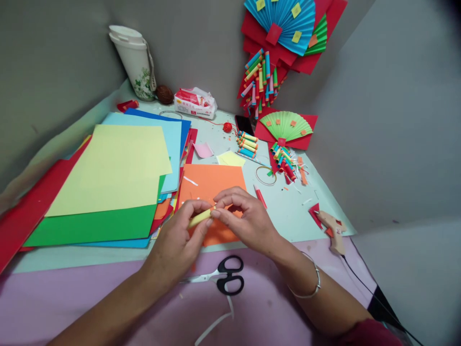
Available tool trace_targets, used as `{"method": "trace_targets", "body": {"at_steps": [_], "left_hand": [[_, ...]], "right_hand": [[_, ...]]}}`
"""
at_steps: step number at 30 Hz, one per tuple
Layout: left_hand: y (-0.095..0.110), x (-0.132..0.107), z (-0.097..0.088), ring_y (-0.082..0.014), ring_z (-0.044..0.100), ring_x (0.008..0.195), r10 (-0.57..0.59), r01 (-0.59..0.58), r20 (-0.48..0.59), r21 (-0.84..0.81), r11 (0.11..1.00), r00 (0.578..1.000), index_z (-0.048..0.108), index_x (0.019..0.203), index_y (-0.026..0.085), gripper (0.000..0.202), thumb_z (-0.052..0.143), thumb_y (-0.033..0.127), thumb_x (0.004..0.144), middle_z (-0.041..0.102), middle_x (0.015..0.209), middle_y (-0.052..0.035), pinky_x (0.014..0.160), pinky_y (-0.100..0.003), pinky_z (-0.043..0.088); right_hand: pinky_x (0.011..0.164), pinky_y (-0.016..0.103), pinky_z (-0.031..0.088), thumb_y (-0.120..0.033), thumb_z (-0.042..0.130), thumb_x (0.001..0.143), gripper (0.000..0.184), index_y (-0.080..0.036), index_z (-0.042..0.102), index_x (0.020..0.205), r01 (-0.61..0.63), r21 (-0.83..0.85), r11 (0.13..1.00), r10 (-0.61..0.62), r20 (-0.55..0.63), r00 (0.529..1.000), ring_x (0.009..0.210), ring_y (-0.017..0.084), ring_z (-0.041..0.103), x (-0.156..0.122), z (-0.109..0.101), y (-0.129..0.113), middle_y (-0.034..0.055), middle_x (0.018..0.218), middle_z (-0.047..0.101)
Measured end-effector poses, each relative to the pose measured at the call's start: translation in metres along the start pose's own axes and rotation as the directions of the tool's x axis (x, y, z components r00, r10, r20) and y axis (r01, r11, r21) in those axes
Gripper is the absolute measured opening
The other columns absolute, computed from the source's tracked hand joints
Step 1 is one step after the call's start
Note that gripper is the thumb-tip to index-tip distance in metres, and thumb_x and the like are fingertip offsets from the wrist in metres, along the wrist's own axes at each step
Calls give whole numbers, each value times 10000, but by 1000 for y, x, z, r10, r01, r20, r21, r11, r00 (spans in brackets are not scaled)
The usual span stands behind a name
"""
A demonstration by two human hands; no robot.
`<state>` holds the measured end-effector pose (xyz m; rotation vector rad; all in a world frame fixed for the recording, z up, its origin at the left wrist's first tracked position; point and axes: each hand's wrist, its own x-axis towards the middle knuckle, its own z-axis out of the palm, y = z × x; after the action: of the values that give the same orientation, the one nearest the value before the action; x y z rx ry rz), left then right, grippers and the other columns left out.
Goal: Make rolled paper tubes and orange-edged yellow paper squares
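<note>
Between my two hands is a small yellow paper roll (pixel 200 217), held over an orange paper sheet (pixel 216 180). My left hand (pixel 176 240) pinches the roll along its length with thumb and fingers. At its right end, the fingertips of my right hand (pixel 245 214) close on the roll, where a bit of orange shows. Below the hands lies a pair of scissors (pixel 226 275) with black handles, its blades pointing left. A red pencil (pixel 260 196) rests just beyond my right hand.
Stacked coloured paper (pixel 111 168) covers the left side. Finished-looking rolls (pixel 247 144) lie together near a green paper fan (pixel 286 126). A glue gun (pixel 333 230) with a cord is at right. A white cup (pixel 135 62) and tissue pack (pixel 195 103) stand at the back.
</note>
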<state>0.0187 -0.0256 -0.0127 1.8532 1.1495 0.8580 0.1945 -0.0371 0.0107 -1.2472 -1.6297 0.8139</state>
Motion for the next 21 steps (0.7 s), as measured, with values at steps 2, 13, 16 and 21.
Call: {"method": "trace_targets", "body": {"at_steps": [2,13,16,21], "left_hand": [[1,0,0,-227,642,950,-8,8,9,-16,1000,1000,570,1070,231,231,535,398,914,681,1054,-47,837,-331,479],[-6,1,4,-222,653,1014,-96,118,93,-269,956,991,558,1066,237,257,571,443,912,666,1104,-40,844,-340,518],[-4,2,3,-218,655,1000,-98,131,124,-293,947,987,562,1050,237,250,565,448,916,667,1080,-35,837,-338,520],[-1,3,2,-209,641,1007,-79,128,166,-314,941,983,568,1034,234,242,556,447,921,661,1089,-38,876,-341,506]], "right_hand": [[779,281,533,-248,692,864,83,-215,656,796,30,-22,999,-29,20,999,961,161,638,-1,-1,1,55,1037,668],[1000,379,497,-239,704,869,47,-238,668,899,132,-139,981,-119,94,988,1156,189,617,0,-8,2,80,1221,646],[1003,375,496,-221,670,896,17,-235,661,899,147,-148,978,-132,110,985,1162,182,616,0,-10,2,86,1228,640],[981,359,497,-213,621,927,39,-217,642,894,179,-160,971,-157,139,978,1130,182,628,-1,-11,1,92,1182,659]]}}
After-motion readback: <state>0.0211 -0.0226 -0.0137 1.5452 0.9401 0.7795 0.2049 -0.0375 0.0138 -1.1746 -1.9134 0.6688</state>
